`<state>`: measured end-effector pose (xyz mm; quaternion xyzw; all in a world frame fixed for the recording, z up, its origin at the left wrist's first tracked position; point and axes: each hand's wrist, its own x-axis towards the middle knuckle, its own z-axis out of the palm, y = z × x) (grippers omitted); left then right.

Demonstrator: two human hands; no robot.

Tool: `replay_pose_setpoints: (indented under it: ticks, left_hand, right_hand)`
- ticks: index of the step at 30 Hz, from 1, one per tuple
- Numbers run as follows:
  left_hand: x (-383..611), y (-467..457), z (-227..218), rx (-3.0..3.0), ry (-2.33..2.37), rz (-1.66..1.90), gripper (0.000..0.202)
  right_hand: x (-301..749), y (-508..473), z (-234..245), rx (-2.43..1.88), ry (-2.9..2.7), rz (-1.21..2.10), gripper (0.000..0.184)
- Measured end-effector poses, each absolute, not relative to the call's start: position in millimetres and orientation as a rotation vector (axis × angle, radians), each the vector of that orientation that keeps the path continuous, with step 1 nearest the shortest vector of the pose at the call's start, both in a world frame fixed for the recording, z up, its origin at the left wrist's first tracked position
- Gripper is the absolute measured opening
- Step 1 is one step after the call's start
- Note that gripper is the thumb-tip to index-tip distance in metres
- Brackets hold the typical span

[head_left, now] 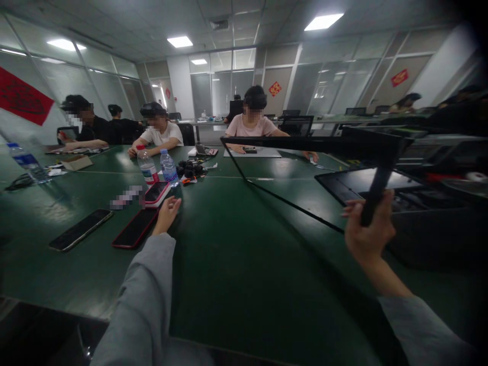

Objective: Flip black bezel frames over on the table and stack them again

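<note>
Grey L sleeve [147, 290] fills the near edge, R sleeve [423, 325] low in the other corner, and here's the action, folks: R hand [368, 236] is up over the green table [229, 290], fingers wrapped round the thick end of a black band [297, 143]. Pinch looks firm, thumb side vs fingers. Strap or stiff frame? Can't tell, tbh.

Step in hand, I'd say: holding the band aloft. Next move prob. calls for a steady R wrist, w/ an eye on the slack side.

Where's it sit rel. to the grip? Thick part rises out the top of the fist, turns, runs way out L; a thin cord [295, 204] slants back down twd the hand. Far end's in the air, well apart from L hand [168, 216].

L hand: fingers loosely curled, nothing visible in it, just beside the red-edged phone [133, 231]. Touching? Can't tell. Dark flat panel [404, 179] lies behind R hand.
</note>
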<state>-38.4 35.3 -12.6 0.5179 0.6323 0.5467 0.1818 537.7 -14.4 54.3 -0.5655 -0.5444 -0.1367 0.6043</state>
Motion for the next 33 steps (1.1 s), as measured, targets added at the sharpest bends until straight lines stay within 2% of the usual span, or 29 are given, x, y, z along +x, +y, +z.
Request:
replay_pose_setpoints:
  ticks: [3,6,14,21,23,27,33]
  left_hand:
    - [-25,38,-14,1.589,1.784,1.610,0.100]
    - [-16,38,-13,1.634,1.779,1.630,0.110]
    - [-7,38,-4,1.420,1.473,1.488,0.091]
    - [6,31,-5,1.313,1.530,1.488,0.072]
    - [3,31,-9,1.320,1.629,1.503,0.063]
    - [-9,34,-16,1.358,1.818,1.381,0.046]
    - [-16,37,-19,1.464,2.015,1.203,0.041]
  right_hand:
    - [517,-17,57,-1.191,-1.291,-0.204,0.068]
    - [509,-14,56,-1.145,-1.256,-0.075,0.061]
    - [518,2,37,-1.108,-1.253,0.156,0.054]
    - [534,38,-15,-1.345,-1.465,0.191,0.087]
    - [536,48,-27,-1.484,-1.577,0.228,0.081]
    - [531,66,-33,-1.697,-1.725,0.218,0.058]
    - [524,88,-28,-1.805,-1.712,0.191,0.054]
